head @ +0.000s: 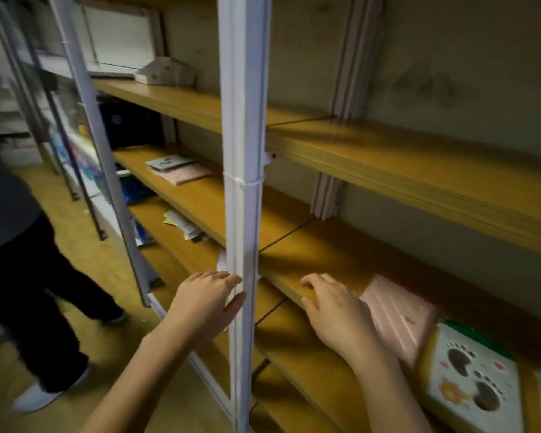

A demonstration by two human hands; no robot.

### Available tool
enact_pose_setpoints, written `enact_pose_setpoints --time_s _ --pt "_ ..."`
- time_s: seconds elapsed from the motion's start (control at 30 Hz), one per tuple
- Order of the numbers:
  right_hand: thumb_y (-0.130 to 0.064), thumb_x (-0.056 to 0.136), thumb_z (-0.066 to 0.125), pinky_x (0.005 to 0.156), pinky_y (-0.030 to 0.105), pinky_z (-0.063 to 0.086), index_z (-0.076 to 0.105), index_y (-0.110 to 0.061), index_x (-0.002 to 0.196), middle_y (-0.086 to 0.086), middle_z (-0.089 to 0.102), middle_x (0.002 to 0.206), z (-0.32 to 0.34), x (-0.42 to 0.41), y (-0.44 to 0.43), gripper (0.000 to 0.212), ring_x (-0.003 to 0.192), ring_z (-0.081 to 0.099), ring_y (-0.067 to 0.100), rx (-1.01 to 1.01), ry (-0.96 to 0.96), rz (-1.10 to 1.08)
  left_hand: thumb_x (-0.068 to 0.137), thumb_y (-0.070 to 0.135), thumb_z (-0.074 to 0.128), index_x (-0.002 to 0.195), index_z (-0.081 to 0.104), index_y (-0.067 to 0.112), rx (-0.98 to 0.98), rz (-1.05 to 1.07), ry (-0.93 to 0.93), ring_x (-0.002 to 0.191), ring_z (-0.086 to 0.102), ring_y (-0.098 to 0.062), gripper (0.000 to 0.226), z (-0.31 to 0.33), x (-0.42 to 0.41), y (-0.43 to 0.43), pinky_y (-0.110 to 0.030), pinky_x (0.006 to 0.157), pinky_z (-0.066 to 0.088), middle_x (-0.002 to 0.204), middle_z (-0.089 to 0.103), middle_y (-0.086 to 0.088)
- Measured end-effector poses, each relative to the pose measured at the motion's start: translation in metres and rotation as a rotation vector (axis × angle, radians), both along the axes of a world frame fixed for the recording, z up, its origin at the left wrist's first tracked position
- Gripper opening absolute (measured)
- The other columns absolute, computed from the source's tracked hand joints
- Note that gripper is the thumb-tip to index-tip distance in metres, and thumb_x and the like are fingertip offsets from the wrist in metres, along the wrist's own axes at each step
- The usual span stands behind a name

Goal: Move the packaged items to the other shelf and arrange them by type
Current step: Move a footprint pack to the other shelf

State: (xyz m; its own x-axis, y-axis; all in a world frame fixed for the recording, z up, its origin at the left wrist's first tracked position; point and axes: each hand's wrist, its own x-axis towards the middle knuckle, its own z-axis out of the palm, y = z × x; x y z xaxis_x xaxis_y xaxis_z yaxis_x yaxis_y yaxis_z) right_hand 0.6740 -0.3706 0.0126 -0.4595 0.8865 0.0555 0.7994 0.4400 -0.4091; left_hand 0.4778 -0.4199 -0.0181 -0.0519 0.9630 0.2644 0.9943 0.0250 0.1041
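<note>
Pink and flat, the nearest pack (pixel 400 317) lies on the middle shelf (pixel 325 251), just beside your right grip (pixel 338 314) on its outer side, and your wrist covers its near corner. Its face shows long raised stripes, as if several thin pieces are wrapped together; the picture is blurred there, so I cannot read any print.

I judge it to be light and rather stiff, like a thin board or a bundle of sheets. The wrapping is probably smooth film, so it may slide between your fingers. Take it at a long edge, thumb on top and fingers below. If the bundle bends, support it from under with the other hand.

Next to it, further to the right, stands out a white pack (pixel 472 379) with two dark footprints and an orange flower, with a green edge behind it. It also looks flat and light, maybe a little softer. This is another type, so it should go to a separate pile.

Your right grip is loosely spread over the front edge of the shelf and holds nothing. Your left grip (pixel 205 303) is also spread and empty, with fingertips at the white post (pixel 242 214). In the bay beyond that post, two flat packs (pixel 177 170), one grey and one pinkish, lie one on the other.
</note>
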Motion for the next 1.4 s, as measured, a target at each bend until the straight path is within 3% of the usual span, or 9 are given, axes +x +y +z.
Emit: enact_pose_setpoints --time_s 0.2,0.5,0.8,1.03,1.4 --pt "-0.031 0.097 0.043 0.093 0.033 0.046 0.047 -0.031 0.123 -0.012 0.054 0.125 -0.005 -0.097 0.006 0.027 0.117 0.05 0.013 0.061 -0.034 0.082 0.094 0.042 0.037 0.122 0.054 0.023 -0.05 0.074 0.027 0.109 0.056 -0.019 0.038 -0.003 -0.093 -0.004 -0.032 0.088 0.043 0.117 0.063 0.002" --pt "-0.039 0.096 0.043 0.091 0.029 0.044 0.046 -0.03 0.127 -0.011 0.055 0.126 -0.01 -0.259 0.025 0.032 0.117 0.05 0.011 0.13 -0.092 0.15 0.092 0.041 0.043 0.11 0.06 0.025 0.008 0.123 0.091 0.102 0.061 -0.015 0.03 0.004 -0.24 -0.004 -0.031 0.089 0.046 0.108 0.067 0.004" --pt "-0.041 0.095 0.045 0.094 0.029 0.046 0.046 -0.029 0.129 -0.01 0.055 0.127 -0.01 -0.369 0.056 0.036 0.117 0.051 0.01 0.105 -0.145 0.128 0.096 0.041 0.033 0.115 0.055 0.024 -0.065 0.133 0.084 0.11 0.053 -0.015 0.033 -0.002 -0.347 0.016 -0.029 0.095 0.037 0.117 0.061 0.005" --pt "-0.04 0.095 0.046 0.09 0.027 0.046 0.048 -0.028 0.128 -0.009 0.055 0.128 -0.015 -0.433 0.117 0.035 0.116 0.052 0.011 0.112 -0.153 0.105 0.096 0.04 0.034 0.125 0.049 0.022 -0.045 0.131 0.036 0.115 0.051 -0.016 0.038 -0.002 -0.408 0.068 -0.028 0.097 0.036 0.123 0.058 0.003" --pt "-0.042 0.096 0.042 0.086 0.031 0.044 0.05 -0.025 0.128 -0.004 0.057 0.128 -0.009 -0.54 0.261 0.037 0.115 0.053 0.018 0.061 -0.132 -0.02 0.095 0.044 0.034 0.125 0.049 0.026 -0.046 0.068 0.071 0.111 0.051 -0.011 0.038 0.005 -0.518 0.208 -0.027 0.095 0.036 0.119 0.059 0.008"
